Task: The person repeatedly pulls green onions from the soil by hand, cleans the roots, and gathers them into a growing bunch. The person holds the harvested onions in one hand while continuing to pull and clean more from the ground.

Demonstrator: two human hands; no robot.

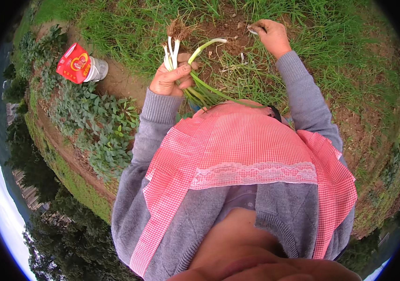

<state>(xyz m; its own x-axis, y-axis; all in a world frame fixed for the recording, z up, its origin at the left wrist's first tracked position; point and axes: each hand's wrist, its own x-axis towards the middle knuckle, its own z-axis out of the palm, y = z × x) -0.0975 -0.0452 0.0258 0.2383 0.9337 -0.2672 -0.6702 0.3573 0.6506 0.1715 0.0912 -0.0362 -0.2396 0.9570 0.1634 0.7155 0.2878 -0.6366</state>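
My left hand [172, 78] grips a bunch of spring onions [174, 52]. Their white stems and brown, soil-covered roots point away from me, and the green leaves hang towards my apron. One spring onion [203, 49] leans apart to the right of the bunch; its white end shows no root tuft, and a long leaf runs back across the apron. Off to the right, over bare soil, my right hand [273, 37] pinches a small pale scrap [252, 31] between thumb and fingers. Too little of the scrap shows to tell what it is.
A white plastic bucket [98, 69] stands on the dirt path at left, with a red printed bag [75, 65] against it. Leafy plants [94, 119] grow nearer on that side. Thin green shoots [319, 49] and loose cuttings [235, 65] surround the soil. My checked apron [249, 137] fills the middle.
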